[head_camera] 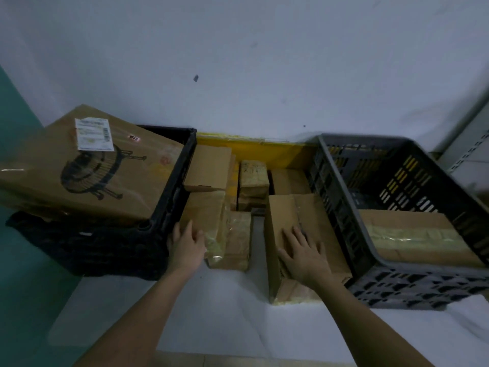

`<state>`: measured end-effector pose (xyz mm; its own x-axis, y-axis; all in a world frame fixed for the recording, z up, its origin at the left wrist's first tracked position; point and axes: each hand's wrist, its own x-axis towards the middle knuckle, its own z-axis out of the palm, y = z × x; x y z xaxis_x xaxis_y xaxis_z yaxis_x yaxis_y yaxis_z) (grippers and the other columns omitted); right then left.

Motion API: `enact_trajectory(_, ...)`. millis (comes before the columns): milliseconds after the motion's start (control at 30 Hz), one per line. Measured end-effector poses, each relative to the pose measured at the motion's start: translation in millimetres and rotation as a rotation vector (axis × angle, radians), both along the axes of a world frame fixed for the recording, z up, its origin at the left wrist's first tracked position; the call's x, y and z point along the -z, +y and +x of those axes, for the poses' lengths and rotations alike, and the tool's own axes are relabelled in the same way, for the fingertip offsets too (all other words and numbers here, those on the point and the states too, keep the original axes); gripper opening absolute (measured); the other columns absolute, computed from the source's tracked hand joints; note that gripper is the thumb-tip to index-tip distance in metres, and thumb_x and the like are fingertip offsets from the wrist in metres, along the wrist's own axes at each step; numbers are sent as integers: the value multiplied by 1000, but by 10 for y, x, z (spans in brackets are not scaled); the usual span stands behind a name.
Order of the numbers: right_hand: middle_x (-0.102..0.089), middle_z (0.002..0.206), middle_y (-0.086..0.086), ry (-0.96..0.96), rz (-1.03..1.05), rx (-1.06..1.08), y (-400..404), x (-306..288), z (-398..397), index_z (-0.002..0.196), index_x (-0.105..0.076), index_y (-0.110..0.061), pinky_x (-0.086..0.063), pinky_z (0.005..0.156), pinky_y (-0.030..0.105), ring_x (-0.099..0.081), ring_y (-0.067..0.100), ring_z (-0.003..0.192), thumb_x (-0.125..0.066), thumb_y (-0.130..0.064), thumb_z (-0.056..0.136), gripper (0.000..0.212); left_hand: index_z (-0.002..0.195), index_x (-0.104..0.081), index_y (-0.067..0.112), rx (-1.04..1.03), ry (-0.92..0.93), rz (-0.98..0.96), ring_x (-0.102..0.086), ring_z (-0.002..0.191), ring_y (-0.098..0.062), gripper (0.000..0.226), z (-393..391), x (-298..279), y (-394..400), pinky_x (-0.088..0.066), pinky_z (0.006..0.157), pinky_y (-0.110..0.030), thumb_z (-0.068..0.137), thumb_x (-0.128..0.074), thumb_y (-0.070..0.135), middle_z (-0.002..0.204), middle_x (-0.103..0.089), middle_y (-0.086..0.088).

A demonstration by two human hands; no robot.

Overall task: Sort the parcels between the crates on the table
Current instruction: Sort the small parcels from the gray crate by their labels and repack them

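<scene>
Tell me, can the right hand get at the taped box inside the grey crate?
Probably yes. The right hand lies flat on a brown parcel just beside the grey crate. The crate is open on top, and the taped box has nothing on it.

Looking down at white table (238,313). Black crate (169,197) at its left edge, large printed carton (87,168) tilted across its rim. Grey crate (397,234) at right edge, taped carton (412,237) inside. Parcel pile (254,178) between crates. My left hand (186,241) flat against wrapped parcel (211,221) beside black crate. My right hand (304,254) spread, palm down, on brown box (299,215) beside grey crate.
</scene>
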<state>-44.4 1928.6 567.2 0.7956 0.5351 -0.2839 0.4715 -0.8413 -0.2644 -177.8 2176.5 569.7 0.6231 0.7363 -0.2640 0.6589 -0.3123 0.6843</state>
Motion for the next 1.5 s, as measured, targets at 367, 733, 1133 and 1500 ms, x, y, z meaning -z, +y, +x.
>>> enact_trajectory(367, -58, 126, -12, 92, 528, 3, -358, -1349, 170, 134, -54, -28, -46, 94, 25, -56, 8, 116, -45, -48, 101, 40, 154, -22, 35, 433, -6, 361, -14, 149, -27, 61, 405, -1303, -645, -24, 117, -54, 100, -31, 60, 163, -19, 2)
enact_trajectory(733, -60, 110, -6, -128, 534, 335, -1768, -1504, 993, 127, -57, -22, -44, 80, 28, -55, 11, 97, -53, -35, 101, 29, 152, -31, 34, 709, -205, 334, -21, 145, -15, 56, 1098, -1405, -1960, -26, 116, -38, 100, -39, 55, 156, -29, 10)
enact_trajectory(1133, -38, 148, 17, 152, 347, 525, -2900, -925, 1878, 148, -25, -11, -43, 103, 43, -45, 36, 131, -66, -40, 90, 76, 154, -20, 35, 884, 2, 345, -10, 148, -24, 74, 2277, -973, -3185, -25, 117, -50, 93, -54, 58, 161, -17, 5)
enact_trajectory(1500, -48, 143, 18, 286, 201, 475, -2958, -750, 2115, 155, -4, -9, -47, 100, 42, -53, 35, 123, -57, -39, 96, 85, 154, -29, 25, 590, 38, 176, -9, 148, -26, 97, 2556, -623, -3330, -19, 118, -39, 76, -78, 54, 161, -16, -7)
